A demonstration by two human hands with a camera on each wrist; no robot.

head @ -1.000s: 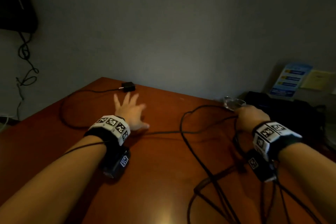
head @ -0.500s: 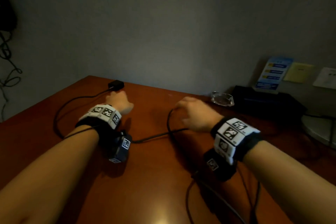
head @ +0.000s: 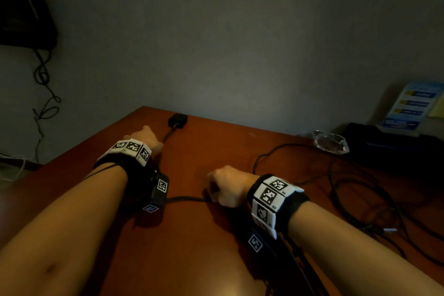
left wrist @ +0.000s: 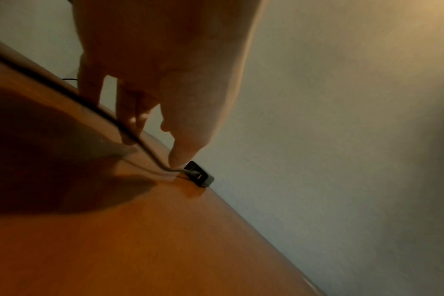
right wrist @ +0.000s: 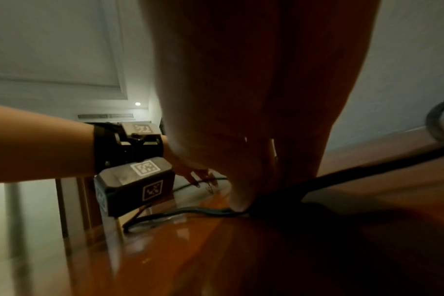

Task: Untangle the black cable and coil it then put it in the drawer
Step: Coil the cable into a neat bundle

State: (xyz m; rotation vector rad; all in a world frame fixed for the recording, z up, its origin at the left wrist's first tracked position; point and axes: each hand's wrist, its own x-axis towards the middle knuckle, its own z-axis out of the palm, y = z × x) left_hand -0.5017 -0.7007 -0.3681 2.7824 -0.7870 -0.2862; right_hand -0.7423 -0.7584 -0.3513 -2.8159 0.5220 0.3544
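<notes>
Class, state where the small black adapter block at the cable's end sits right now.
In the head view the adapter block sits at the table's far left edge, near the wall, just beyond the left hand.

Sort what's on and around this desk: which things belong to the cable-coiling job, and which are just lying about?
Part of the job:
- black cable, pinched by the right hand
- its black plug block at the desk's far edge
- left hand, fingers on the cable near that block

Just lying about:
- glass ashtray
- blue leaflet
- black box under it
- wall wires
</notes>
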